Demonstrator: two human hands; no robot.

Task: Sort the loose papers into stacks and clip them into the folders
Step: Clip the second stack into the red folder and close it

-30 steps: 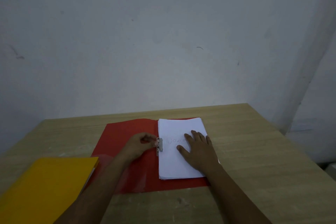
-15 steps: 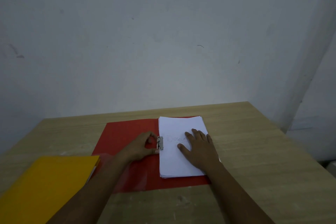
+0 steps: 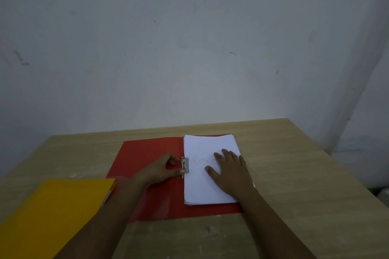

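The red folder [image 3: 147, 153] lies open flat on the bench [image 3: 294, 174], and the paper stack [image 3: 202, 187] sits squared on its right-hand leaf, left edge tucked against the spine. That is where the metal clip [image 3: 185, 164] stands, right on the stack's left margin, so the sheets are lined up for clamping.

The right hand [image 3: 230, 171] is spread flat on the top sheet, fingers straight, palm down, holding nothing. It looks like a weight to stop the pages sliding while the clip is worked. It half covers a handwritten word on the page.

The left hand [image 3: 164, 167] comes in from the red leaf, its grip curled at the clip: thumb tip against the clip's near end, fingers bent at the far end. It seems to be pinching or pressing the lever, though whether the clip is fully down I cannot tell.

Near the left corner waits a yellow folder [image 3: 52, 212], closed, overlapping the red one's edge. Probably already filled or next in line.
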